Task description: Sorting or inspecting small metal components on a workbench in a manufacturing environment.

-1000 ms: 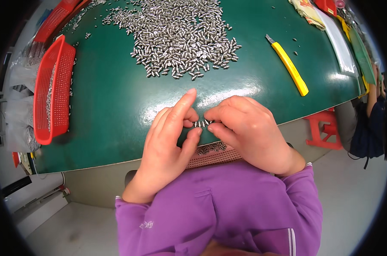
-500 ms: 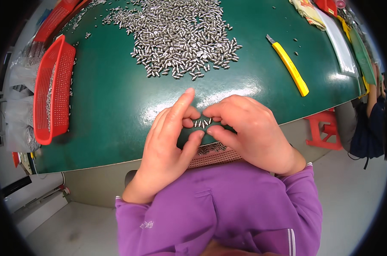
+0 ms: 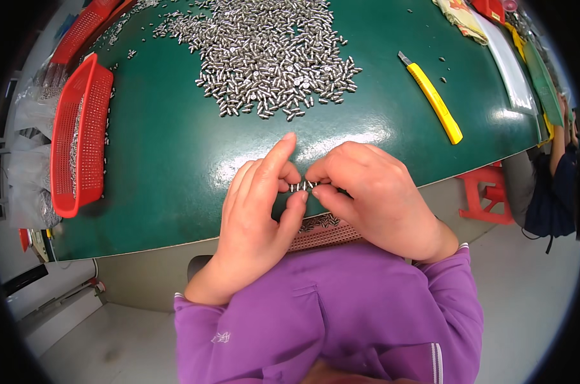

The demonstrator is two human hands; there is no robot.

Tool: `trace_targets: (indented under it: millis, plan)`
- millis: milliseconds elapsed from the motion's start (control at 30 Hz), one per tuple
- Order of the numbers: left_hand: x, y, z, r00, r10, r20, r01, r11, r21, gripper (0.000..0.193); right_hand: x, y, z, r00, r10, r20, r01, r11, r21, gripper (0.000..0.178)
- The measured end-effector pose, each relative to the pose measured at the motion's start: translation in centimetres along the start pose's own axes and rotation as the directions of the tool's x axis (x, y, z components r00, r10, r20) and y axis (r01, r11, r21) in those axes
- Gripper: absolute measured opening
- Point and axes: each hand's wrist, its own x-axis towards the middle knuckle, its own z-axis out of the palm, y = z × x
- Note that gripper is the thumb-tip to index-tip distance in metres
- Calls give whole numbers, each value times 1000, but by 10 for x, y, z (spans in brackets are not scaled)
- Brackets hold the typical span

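Note:
Several small silvery metal pins stand or lie in a short row between my fingertips, near the front edge of the green tabletop. My left hand pinches at the row's left end with thumb and curled fingers, its index finger pointing forward. From the other side, my right hand closes thumb and fingers on the right end. Beyond both hands spreads a large pile of similar metal pins. Below the table edge, a reddish perforated basket with more pins shows partly between my wrists.
A yellow utility knife lies on the right with its blade out. At the left stands a red perforated basket beside clear plastic bags. A red stool is beyond the table's right front edge. Clear plastic sheets lie far right.
My left hand has shifted slightly right, and my fingertips have drawn closer together around the row of pins. The pile and the knife have stayed put.

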Motion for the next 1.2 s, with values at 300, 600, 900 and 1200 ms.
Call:
trace_targets:
  millis: [300, 600, 900, 1200]
  plan:
    - [-2, 0, -1, 1000, -26, 0, 26, 999, -34, 79, 2, 1, 1, 1000, 24, 4, -25, 998, 60, 24]
    - [-2, 1, -4, 998, -55, -5, 55, 998, -22, 70, -1, -3, 7, 996, -13, -83, 12, 1000, -21, 15]
    - [-1, 2, -4, 997, -81, 4, 81, 996, -37, 65, 0, -6, 8, 996, -15, -83, 9, 997, -71, 18]
    - [0, 1, -7, 994, -100, 50, 103, 994, -48, 70, 0, -5, 13, 998, 4, -66, -8, 998, -63, 18]
